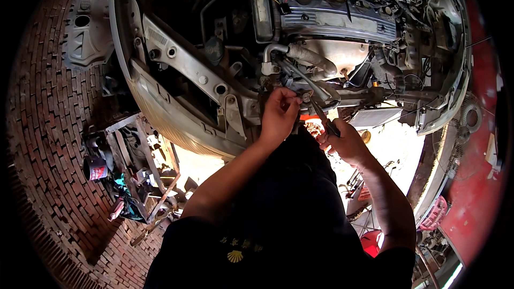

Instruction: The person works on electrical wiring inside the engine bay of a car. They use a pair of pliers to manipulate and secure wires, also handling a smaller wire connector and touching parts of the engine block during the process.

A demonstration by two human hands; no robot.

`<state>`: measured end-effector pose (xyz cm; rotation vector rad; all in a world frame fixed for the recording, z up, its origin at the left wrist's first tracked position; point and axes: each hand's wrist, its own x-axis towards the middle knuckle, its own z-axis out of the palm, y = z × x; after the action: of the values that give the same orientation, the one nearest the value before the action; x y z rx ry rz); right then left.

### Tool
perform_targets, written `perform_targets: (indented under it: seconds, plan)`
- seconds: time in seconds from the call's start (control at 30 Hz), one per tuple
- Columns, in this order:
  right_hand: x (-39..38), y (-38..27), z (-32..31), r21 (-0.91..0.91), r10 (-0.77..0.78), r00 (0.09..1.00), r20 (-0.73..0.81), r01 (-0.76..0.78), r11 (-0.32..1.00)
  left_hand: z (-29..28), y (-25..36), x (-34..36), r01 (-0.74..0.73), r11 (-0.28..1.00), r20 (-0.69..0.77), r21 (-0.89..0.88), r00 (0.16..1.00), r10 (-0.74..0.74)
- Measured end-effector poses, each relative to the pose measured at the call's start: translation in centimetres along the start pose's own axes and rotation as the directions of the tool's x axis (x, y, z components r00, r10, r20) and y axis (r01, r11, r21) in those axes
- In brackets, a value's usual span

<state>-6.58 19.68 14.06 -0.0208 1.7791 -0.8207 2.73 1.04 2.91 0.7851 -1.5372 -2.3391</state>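
Note:
My left hand (280, 113) is up at the front of the engine bay, thumb and fingertips pinched together. Right at those fingertips is a small round metal piece (307, 96), possibly a clamp; its exact kind is too small to make out. From the other side my right hand (345, 142) is closed around the dark handles of a pair of pliers (320, 112). The slim jaws point up and left, close to the metal piece; whether they grip it I cannot tell. Just beyond both hands runs a grey hose (316, 86).
The car's engine (337, 18) fills the top, with a metal heat shield (334, 56) below its cover. A pale bumper (176, 123) curves along the left. A wooden frame (155, 171) with clutter stands on brick paving; a grey cover (88, 27) lies farther up. Red sheeting (479, 182) lies right.

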Motion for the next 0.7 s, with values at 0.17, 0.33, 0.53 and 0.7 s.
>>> perform_targets:
  seconds: [0.17,0.33,0.53,0.7]
  plan:
    - [0.9,1.2,0.4,-0.051,-0.074,0.997,-0.037,0.072,0.996,0.4,0.4,-0.3,-0.014,0.999,-0.036,0.034,0.999,0.015]
    - [1.4,1.3,0.3,-0.152,-0.119,0.992,-0.053,0.110,0.982,0.4,0.7,-0.3,-0.036,0.998,-0.031,0.054,0.999,0.038]
    - [1.7,-0.6,-0.1,-0.403,-0.185,0.982,-0.036,0.156,0.902,0.6,1.0,-0.4,-0.085,0.985,-0.008,0.153,0.996,0.087]
    - [2.8,-0.7,0.1,-0.356,-0.256,0.966,-0.024,0.231,0.906,0.9,2.2,-0.5,-0.107,0.961,0.019,0.255,0.994,0.106]
